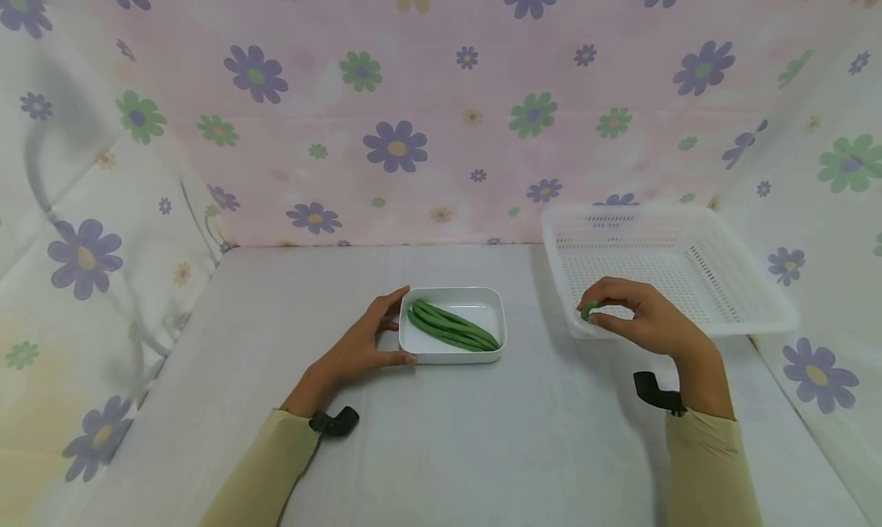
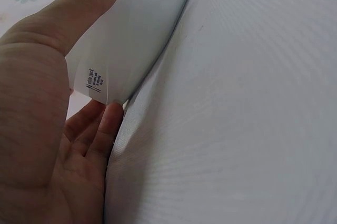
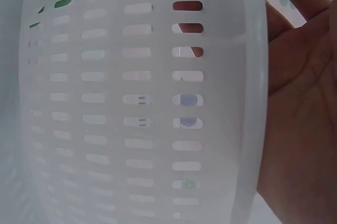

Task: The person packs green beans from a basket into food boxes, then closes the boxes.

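Head view: left hand grips the near-left corner of the white dish, thumb on the front wall, fingers along the side. Slim green beans lie lengthwise inside. Right hand pinches a small green bean piece in curled fingers over the near rim of the white basket. Best to bring the piece well inside the rim before letting go, dish held firm. The surface is pale cloth, flowered fabric behind.

Left wrist view: thumb and fingers clamp the dish's smooth, glossy rounded corner; a small label shows.

Right wrist view: slotted, translucent plastic basket wall beside the palm; green glimpsed through upper slots.
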The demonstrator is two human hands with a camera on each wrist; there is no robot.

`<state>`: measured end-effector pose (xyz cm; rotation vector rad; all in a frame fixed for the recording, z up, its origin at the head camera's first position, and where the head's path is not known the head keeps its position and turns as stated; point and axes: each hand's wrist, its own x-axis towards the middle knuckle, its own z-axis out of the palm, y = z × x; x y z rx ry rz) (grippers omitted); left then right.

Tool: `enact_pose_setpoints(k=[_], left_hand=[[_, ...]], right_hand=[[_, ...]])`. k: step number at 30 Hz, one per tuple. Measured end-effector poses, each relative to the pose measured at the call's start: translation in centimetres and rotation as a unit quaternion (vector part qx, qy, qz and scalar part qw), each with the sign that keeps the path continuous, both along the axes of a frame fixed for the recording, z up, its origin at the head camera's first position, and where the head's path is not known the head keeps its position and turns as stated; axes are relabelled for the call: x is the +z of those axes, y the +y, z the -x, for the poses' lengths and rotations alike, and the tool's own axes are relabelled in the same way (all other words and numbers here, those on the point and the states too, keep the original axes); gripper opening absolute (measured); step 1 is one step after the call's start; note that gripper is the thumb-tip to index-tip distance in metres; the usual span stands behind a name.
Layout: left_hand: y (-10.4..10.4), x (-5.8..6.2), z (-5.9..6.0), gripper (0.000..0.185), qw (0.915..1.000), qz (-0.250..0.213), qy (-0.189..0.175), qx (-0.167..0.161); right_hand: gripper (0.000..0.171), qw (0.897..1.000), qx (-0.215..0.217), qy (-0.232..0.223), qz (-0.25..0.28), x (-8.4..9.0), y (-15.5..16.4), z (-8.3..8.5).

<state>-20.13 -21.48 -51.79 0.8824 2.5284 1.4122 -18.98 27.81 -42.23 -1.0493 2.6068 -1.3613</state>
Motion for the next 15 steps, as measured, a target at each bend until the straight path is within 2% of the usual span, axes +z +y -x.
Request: enact_pose_setpoints(k=[7,15], left_hand=[[0.02,0.09,-0.01,0.119,1.0,0.0,-0.002,0.001],[0.0,0.03,-0.06,0.118,0.9999,0.007,-0.011,0.006]], right_hand=[[0.022,1.0,0.001,-0.005,-0.001,0.19,-0.21,-0.04],[0.024,0.999,-0.034,0.008,0.004,0.57,-0.52,-0.2]])
